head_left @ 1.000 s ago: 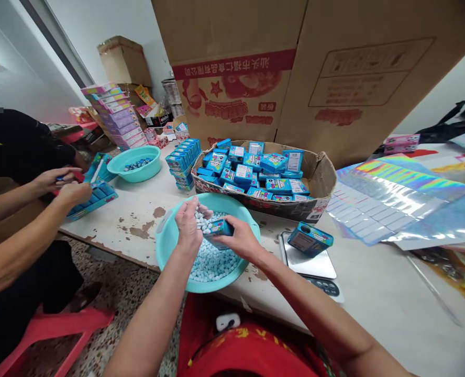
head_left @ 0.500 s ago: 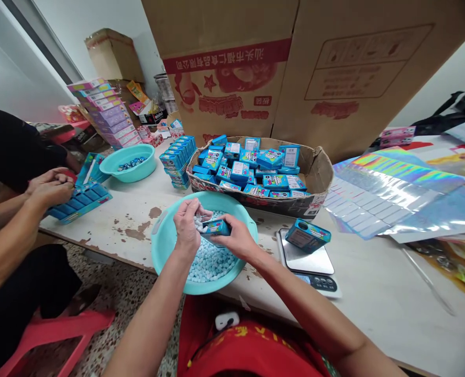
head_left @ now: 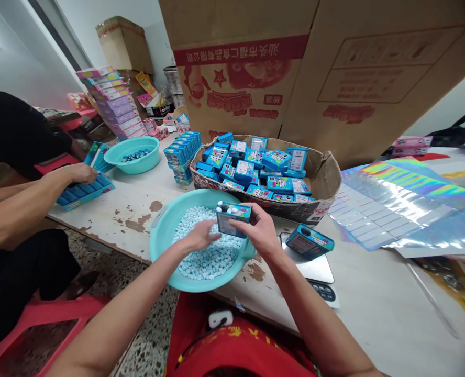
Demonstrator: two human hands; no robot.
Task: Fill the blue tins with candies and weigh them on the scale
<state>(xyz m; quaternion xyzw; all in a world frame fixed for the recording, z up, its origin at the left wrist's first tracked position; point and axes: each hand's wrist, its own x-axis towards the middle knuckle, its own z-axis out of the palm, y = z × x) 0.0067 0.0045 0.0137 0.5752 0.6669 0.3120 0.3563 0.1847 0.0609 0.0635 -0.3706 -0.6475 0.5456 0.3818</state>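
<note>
My right hand (head_left: 261,228) grips a small blue candy box (head_left: 232,222) upright above the basin. White candies lie around the round hole in the box's top. Just left of the box, my left hand (head_left: 201,235) hovers over the candies with its thumb and fingers apart, holding nothing that I can see. Beneath both hands is a turquoise basin (head_left: 159,262) with many pale blue-white candies (head_left: 201,267) in it. To the right, another blue candy box (head_left: 310,241) leans tilted on a digital kitchen scale (head_left: 314,269), its round top hole uncovered.
Behind the basin stands a cut-down carton (head_left: 327,178) of blue boxes, beside stacked blue boxes (head_left: 182,157). Holographic sheets (head_left: 409,204) lie at right. At left, a co-worker's hand (head_left: 81,173) reaches over a blue display tray (head_left: 87,195), near a second turquoise basin (head_left: 136,166).
My right hand has raised the candy box and turned it upright. My left hand has come away from its opening, lowered and opened; the candies it held are gone from it.
</note>
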